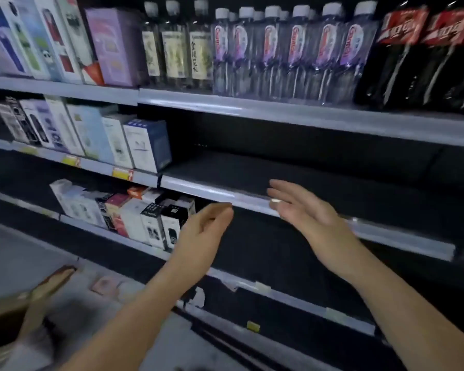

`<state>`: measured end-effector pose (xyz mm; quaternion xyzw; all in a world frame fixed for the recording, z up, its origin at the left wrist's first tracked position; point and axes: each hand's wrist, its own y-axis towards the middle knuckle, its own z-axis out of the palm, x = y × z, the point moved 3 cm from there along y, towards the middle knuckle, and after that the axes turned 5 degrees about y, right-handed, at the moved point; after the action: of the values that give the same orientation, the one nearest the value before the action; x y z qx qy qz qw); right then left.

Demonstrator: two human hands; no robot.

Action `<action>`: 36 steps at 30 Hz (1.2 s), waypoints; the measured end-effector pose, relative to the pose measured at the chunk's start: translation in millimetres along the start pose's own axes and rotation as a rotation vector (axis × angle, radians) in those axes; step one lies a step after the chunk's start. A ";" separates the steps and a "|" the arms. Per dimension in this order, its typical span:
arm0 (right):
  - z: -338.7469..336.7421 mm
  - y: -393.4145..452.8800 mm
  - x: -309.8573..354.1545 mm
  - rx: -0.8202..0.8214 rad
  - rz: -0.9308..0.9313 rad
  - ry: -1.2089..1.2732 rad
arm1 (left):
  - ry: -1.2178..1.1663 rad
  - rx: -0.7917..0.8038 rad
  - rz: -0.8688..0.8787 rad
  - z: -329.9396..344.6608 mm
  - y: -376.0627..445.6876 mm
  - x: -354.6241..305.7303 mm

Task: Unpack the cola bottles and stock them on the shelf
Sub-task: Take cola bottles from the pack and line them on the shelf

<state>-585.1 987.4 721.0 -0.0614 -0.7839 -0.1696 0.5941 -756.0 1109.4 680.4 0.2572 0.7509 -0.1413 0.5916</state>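
Dark cola bottles (423, 57) with red labels stand on the top shelf at the far right. Below them a middle shelf (220, 192) lies bare and dark. My left hand (204, 231) hovers just under that shelf's front rail, fingers loosely curved, holding nothing. My right hand (298, 207) is held out flat in front of the same rail, fingers straight, also holding nothing. A brown cardboard box (16, 311) with raised flaps sits blurred at the lower left on the floor.
Clear water bottles (292, 52) and yellow-labelled bottles (177, 49) fill the top shelf left of the cola. Small product boxes (97, 135) line the left shelves. The lower shelf (279, 293) on the right shows only a bare dark board. Grey floor (24, 253) lies at the left.
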 end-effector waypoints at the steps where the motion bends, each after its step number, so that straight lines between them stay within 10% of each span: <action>1: 27.4 0.5 -14.3 0.010 0.059 0.011 | 0.017 -0.009 -0.031 -20.0 -7.8 21.3; 17: 312.0 -102.5 -415.6 0.385 0.835 -0.207 | 0.118 -0.024 -0.553 -78.5 -109.8 441.8; 28: 445.0 -182.8 -761.3 0.574 0.986 -0.395 | 0.336 0.183 -0.681 20.0 -147.7 775.2; 36: 476.2 -197.5 -874.7 0.469 0.997 -0.595 | 0.474 0.247 -0.736 61.3 -170.0 895.8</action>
<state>-827.0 1056.1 -262.7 -0.3323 -0.8092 0.3289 0.3559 -950.3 1133.3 -212.3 0.0671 0.8845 -0.3681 0.2786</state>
